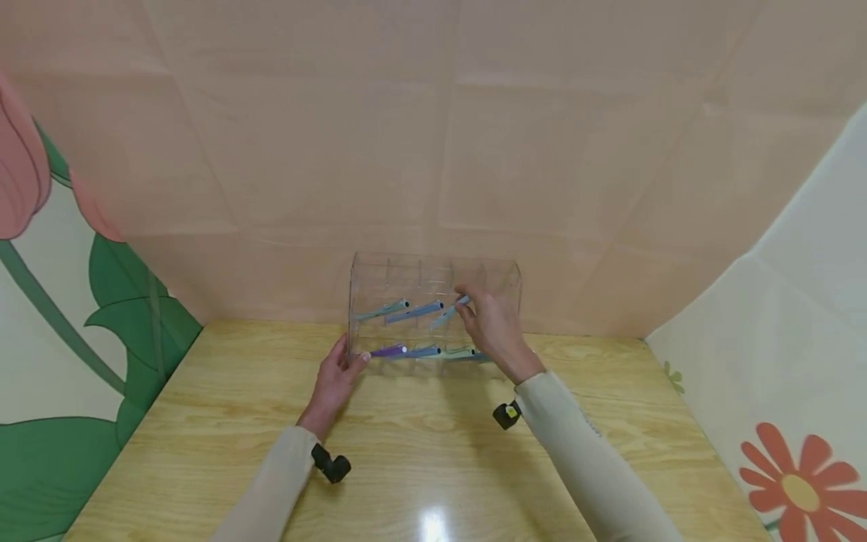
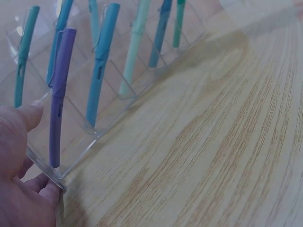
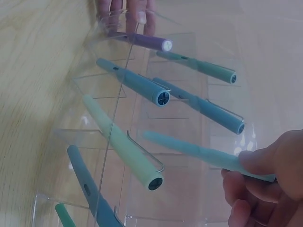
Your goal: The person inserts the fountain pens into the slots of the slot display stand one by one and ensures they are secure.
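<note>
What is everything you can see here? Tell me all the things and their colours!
Clear holder: one, see-through plastic with slanted slots, at the table's far edge by the wall.
Pens: at least seven, in the holder's slots; one purple pen, the others blue, teal and mint green.
Light blue pen: one, going into an upper slot, pinched by the right hand.
Table: one, light wood.
Wall covering: pink with green leaves and flowers.
Wrist cameras: two, black, on the sleeves.
Left hand: holds the holder's left lower corner.
Right hand: fingers pinch the light blue pen.
</note>
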